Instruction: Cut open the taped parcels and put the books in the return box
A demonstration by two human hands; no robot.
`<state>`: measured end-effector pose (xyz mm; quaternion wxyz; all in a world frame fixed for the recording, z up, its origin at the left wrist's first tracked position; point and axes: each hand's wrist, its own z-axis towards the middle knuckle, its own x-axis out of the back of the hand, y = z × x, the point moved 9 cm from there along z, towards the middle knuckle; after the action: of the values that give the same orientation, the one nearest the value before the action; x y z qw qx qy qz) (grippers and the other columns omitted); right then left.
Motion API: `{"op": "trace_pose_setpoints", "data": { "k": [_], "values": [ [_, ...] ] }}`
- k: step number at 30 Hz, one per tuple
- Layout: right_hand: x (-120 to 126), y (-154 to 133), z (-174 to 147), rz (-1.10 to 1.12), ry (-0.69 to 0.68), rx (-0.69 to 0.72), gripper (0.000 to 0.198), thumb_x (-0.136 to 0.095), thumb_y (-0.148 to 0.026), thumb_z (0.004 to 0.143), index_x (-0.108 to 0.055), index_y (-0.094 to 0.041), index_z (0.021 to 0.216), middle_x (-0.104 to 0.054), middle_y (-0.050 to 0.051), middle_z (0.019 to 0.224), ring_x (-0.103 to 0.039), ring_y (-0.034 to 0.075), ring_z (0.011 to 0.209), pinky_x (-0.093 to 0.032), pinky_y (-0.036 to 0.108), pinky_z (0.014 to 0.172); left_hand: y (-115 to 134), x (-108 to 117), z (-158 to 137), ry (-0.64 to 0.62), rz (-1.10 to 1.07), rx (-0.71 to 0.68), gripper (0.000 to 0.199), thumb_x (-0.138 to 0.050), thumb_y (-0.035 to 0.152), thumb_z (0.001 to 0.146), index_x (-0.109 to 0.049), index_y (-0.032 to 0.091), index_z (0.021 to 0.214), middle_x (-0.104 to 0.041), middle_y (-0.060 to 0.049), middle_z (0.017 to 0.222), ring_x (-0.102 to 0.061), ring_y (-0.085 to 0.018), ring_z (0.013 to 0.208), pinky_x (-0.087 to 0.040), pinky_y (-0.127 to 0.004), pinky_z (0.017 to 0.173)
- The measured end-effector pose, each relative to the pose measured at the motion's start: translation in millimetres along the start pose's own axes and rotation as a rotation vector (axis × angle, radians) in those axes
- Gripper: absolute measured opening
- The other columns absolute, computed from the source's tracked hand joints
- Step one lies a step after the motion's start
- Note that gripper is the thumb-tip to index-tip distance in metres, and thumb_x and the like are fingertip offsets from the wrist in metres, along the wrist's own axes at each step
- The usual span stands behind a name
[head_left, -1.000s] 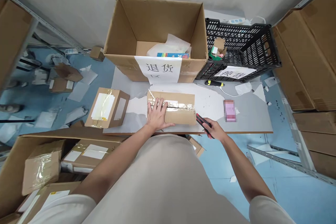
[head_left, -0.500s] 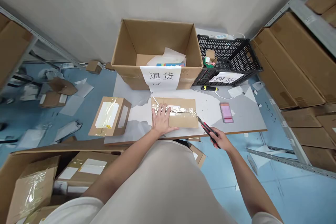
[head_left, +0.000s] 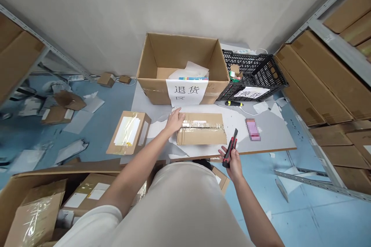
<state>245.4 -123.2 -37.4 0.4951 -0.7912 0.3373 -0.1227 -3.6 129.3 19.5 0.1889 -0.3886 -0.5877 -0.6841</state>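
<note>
A taped cardboard box (head_left: 203,137) lies on the table in front of me. Along its top runs clear tape with a dark seam line beneath. My left hand (head_left: 175,120) is closed on the box's far left corner, its fingertips partly hidden behind the edge. Off the near right corner of the box, my right hand (head_left: 234,164) holds a black and red utility knife (head_left: 230,150). The blade end points up and away from me, apart from the cardboard. Some fingers of that hand are loosely spread behind the handle.
Behind stand a large open carton (head_left: 153,90) with a paper sign and a black plastic crate (head_left: 252,75). Another taped box (head_left: 127,133) is on the left. A pink, blurred item (head_left: 253,129) and a yellow-black tool (head_left: 233,103) lie on the table (head_left: 275,135).
My left hand has gone from flat on the box top to its far left corner. The knife has come away from the box's right edge and turned upward. The box sits slightly turned.
</note>
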Motion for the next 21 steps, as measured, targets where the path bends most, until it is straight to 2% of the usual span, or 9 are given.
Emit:
{"op": "trace_pose_setpoints", "data": {
  "k": [2, 4, 7, 9, 12, 15, 18, 21],
  "values": [
    [-20, 1, 8, 0.092, 0.003, 0.016, 0.048, -0.058, -0.063, 0.073, -0.042, -0.028, 0.102, -0.065, 0.003, 0.102, -0.067, 0.022, 0.093, -0.056, 0.035, 0.069, -16, 1, 6, -0.054, -0.07, 0.037, 0.038, -0.037, 0.033, 0.087, -0.057, 0.016, 0.115, -0.062, -0.011, 0.116, -0.056, -0.024, 0.109, -0.043, -0.039, 0.094],
    [-35, -3, 22, 0.148, 0.005, 0.039, 0.047, -0.062, -0.061, 0.071, -0.044, -0.027, 0.1, -0.064, 0.001, 0.098, -0.068, 0.021, 0.09, -0.055, 0.037, 0.072, -28, 8, -3, -0.021, -0.087, 0.075, 0.031, -0.039, 0.031, 0.086, -0.061, 0.018, 0.104, -0.066, -0.009, 0.105, -0.06, -0.023, 0.1, -0.045, -0.037, 0.089],
    [-59, -13, 45, 0.167, -0.034, 0.069, 0.044, -0.062, -0.058, 0.072, -0.046, -0.027, 0.1, -0.064, 0.001, 0.101, -0.067, 0.02, 0.092, -0.055, 0.038, 0.074, -45, 16, -44, 0.079, -0.118, 0.149, 0.027, -0.041, 0.034, 0.085, -0.061, 0.019, 0.094, -0.066, -0.008, 0.096, -0.06, -0.023, 0.093, -0.045, -0.038, 0.086],
    [-76, -18, 57, 0.154, -0.085, 0.09, 0.042, -0.061, -0.057, 0.074, -0.046, -0.028, 0.102, -0.064, 0.002, 0.107, -0.065, 0.018, 0.097, -0.055, 0.037, 0.075, -54, 14, -78, 0.128, -0.179, 0.201, 0.027, -0.044, 0.039, 0.083, -0.06, 0.018, 0.088, -0.065, -0.008, 0.09, -0.06, -0.023, 0.089, -0.046, -0.038, 0.084],
    [-99, -22, 66, 0.111, -0.161, 0.133, 0.04, -0.06, -0.055, 0.076, -0.046, -0.027, 0.1, -0.064, 0.003, 0.11, -0.064, 0.015, 0.097, -0.055, 0.032, 0.075, -63, -4, -123, 0.158, -0.396, 0.327, 0.03, -0.05, 0.046, 0.08, -0.057, 0.018, 0.086, -0.063, -0.006, 0.082, -0.06, -0.02, 0.081, -0.049, -0.036, 0.076],
    [-110, -23, 71, 0.065, -0.183, 0.17, 0.04, -0.059, -0.056, 0.076, -0.046, -0.025, 0.096, -0.067, 0.004, 0.106, -0.066, 0.014, 0.091, -0.054, 0.029, 0.074, -63, -32, -150, 0.109, -0.621, 0.464, 0.031, -0.056, 0.049, 0.076, -0.054, 0.019, 0.083, -0.061, -0.004, 0.076, -0.058, -0.017, 0.073, -0.05, -0.033, 0.067],
    [-116, -27, 78, 0.039, -0.194, 0.171, 0.041, -0.057, -0.058, 0.076, -0.045, -0.024, 0.095, -0.068, 0.006, 0.105, -0.067, 0.015, 0.088, -0.055, 0.029, 0.072, -54, -49, -159, 0.059, -0.71, 0.521, 0.031, -0.057, 0.05, 0.075, -0.052, 0.02, 0.08, -0.058, -0.002, 0.074, -0.056, -0.016, 0.071, -0.05, -0.03, 0.063],
    [-116, -33, 84, 0.045, -0.205, 0.158, 0.041, -0.059, -0.058, 0.075, -0.044, -0.024, 0.094, -0.068, 0.006, 0.104, -0.067, 0.016, 0.087, -0.055, 0.031, 0.071, -49, -51, -157, 0.01, -0.683, 0.5, 0.031, -0.056, 0.049, 0.075, -0.051, 0.02, 0.082, -0.057, -0.001, 0.076, -0.056, -0.015, 0.073, -0.05, -0.031, 0.069]
  ]
}}
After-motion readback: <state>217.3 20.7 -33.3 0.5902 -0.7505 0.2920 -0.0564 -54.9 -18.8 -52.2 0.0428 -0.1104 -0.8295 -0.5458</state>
